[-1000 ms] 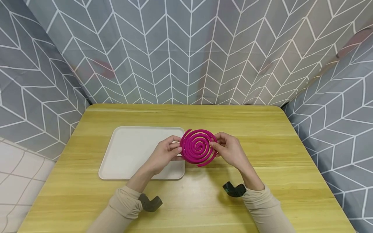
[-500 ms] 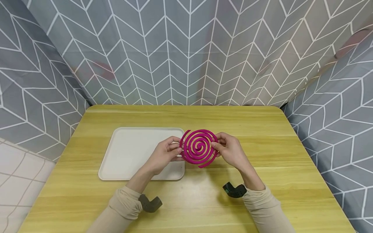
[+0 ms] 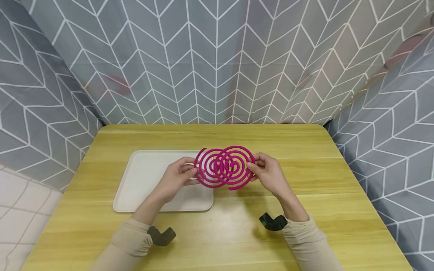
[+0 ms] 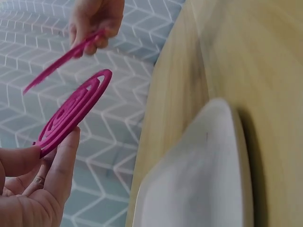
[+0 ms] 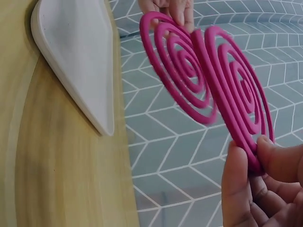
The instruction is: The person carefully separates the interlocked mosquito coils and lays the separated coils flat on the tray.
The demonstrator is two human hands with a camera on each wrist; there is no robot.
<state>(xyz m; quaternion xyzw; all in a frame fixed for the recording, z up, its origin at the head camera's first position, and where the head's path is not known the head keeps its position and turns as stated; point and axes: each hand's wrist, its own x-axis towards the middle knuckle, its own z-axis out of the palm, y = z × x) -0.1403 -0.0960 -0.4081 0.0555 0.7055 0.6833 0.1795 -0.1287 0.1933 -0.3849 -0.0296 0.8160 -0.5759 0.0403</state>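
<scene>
Two magenta mosquito coils are held up, one in each hand, and they overlap in the head view. My left hand [image 3: 172, 180] pinches the edge of the left mosquito coil [image 4: 90, 106] between thumb and fingers. At the opposite side, my right hand [image 3: 270, 174] grips the rim of the right mosquito coil [image 5: 226, 101], thumb on the near face and fingers behind. In the left wrist view a gap shows between the two coils, which stand tilted. Both spirals look whole, with open space between their turns.
A white rectangular tray [image 3: 149, 188] lies on the wooden table [image 3: 237, 237], partly beneath the left hand. Grey patterned curtains [image 3: 217, 67] hang behind and at both sides. White tiles [image 3: 23, 210] show at lower left.
The two coils first lay stacked as one disc between both hands. Now they are parted, the left hand having moved left with its coil while the right hand stays nearly in place.
</scene>
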